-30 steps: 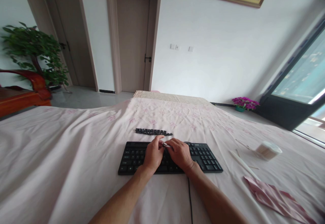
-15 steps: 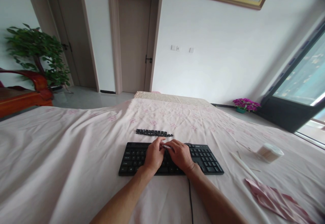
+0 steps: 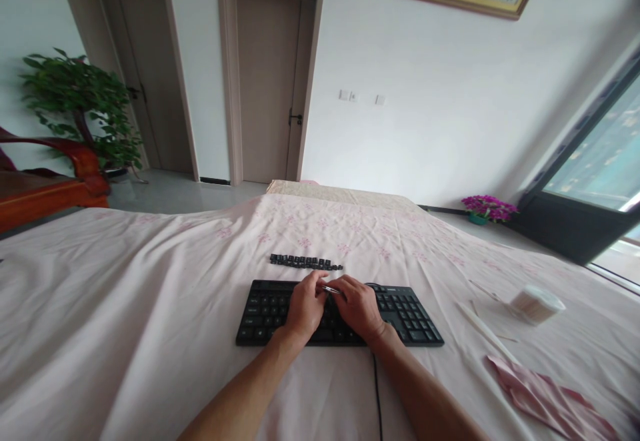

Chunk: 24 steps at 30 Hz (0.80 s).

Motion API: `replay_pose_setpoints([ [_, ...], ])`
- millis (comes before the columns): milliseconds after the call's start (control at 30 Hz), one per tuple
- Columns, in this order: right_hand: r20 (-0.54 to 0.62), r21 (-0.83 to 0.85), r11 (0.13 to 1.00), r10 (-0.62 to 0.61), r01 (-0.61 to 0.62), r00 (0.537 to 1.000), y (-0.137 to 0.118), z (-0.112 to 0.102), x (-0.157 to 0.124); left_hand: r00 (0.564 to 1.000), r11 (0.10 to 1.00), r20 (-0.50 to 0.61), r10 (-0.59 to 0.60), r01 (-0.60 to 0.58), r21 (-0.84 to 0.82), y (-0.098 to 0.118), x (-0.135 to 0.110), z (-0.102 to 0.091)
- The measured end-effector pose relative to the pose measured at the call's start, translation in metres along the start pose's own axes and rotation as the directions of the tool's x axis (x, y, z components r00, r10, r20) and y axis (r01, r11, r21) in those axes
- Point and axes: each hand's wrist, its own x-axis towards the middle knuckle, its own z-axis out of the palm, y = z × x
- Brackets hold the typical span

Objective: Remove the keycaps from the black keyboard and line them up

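Observation:
A black keyboard [image 3: 417, 324] lies on the pink flowered cloth, with both my hands over its middle. My right hand [image 3: 361, 304] is closed round a thin, shiny metal tool, apparently a pair of tweezers [image 3: 331, 289], which points left. At the tool's tip, the fingers of my left hand [image 3: 306, 304] are pinched together. Whatever sits between those fingertips is too small or hidden to make out. Just behind the keyboard, loose black keycaps [image 3: 300, 261] are lined up in rows. My hands cover the central keys.
To the right lie a tub of cotton swabs [image 3: 537, 304], a few loose sticks and a crumpled pink cloth [image 3: 545, 391]. A black cable [image 3: 377, 387] runs from under my right forearm toward me. The cloth [image 3: 125, 314] has folds on the left.
The view has shifted slightly, so everything sits a little further right. Both hands keep almost the same pose over the keyboard; the metal tool's angle differs slightly.

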Motion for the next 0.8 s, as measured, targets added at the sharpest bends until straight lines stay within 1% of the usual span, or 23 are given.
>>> replay_pose_setpoints([
  [200,-0.011,0.012,1.000,-0.007,0.007,1.000,0.0004,0.0002,0.0002,1.000,1.000,-0.006,0.022,-0.022,-0.010,-0.0010,0.0003,0.0001],
  [500,0.021,-0.013,1.000,0.009,-0.009,1.000,0.0003,-0.0012,-0.0002,0.999,0.998,-0.007,0.052,-0.051,0.032,-0.0017,-0.0003,0.0005],
  [800,0.017,-0.008,1.000,-0.002,0.002,1.000,0.0001,-0.0010,0.0002,0.999,0.999,0.005,0.033,-0.033,0.036,0.0008,0.0000,-0.0010],
])
